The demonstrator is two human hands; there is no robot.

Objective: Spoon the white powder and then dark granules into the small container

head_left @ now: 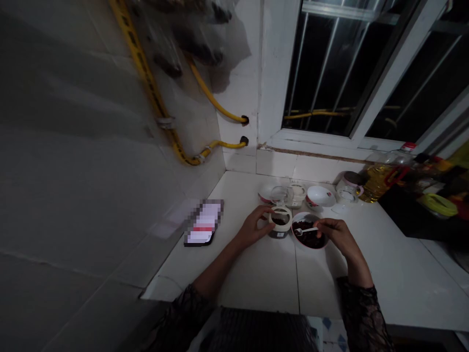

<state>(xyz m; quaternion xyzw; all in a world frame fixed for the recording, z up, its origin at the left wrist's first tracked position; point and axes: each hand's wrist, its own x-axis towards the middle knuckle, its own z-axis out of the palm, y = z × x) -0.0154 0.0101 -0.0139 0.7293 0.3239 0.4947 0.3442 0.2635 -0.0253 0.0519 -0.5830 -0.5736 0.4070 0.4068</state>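
My left hand (255, 227) is curled round the left side of a small open jar (279, 232) with dark contents and a clear lid (281, 194) tipped back. Between the fingertips of my right hand (335, 234) is the handle of a small white spoon (307, 230). The spoon's head is over a bowl (309, 248) of dark, crumbly food, just right of the jar. Whether the spoon touches the food I cannot tell.
A phone (205, 222) lies on the white counter (260, 278) at left. Behind the jar stand a white bowl (320, 196) and a second jar (297, 195). A lidded jar (349, 186), an oil bottle (377, 181) and a dark box (406, 210) are at right.
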